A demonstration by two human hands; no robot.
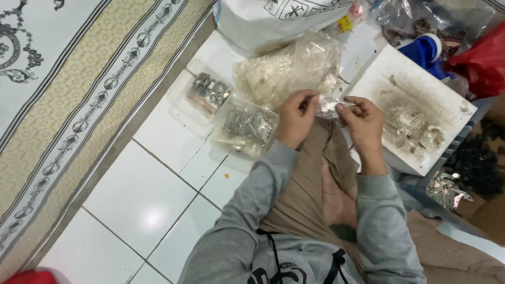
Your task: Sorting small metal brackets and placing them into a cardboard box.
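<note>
Nearest the camera are the grey sleeves (247,221) of a person sitting cross-legged on a white tiled floor (152,210), tan trousers (310,173) between the forearms. Both hands meet above the lap: the left hand (295,118) and the right hand (363,123) are each pinched shut on the same small clear packet (328,108) of shiny metal bits, held between them. It looks like the packing step — a filled packet being closed or folded — and the next move would seem to call for a steady pinch so nothing spills. Two filled packets of metal pieces (247,126) (209,92) lie on the tiles just left of the hands, with one heap of empty clear bags (289,68) behind them. To the right sits one white board (415,105) carrying a small pile of loose metal pieces (407,123). A patterned rug (68,105) — cream and gold — runs along the left.
</note>
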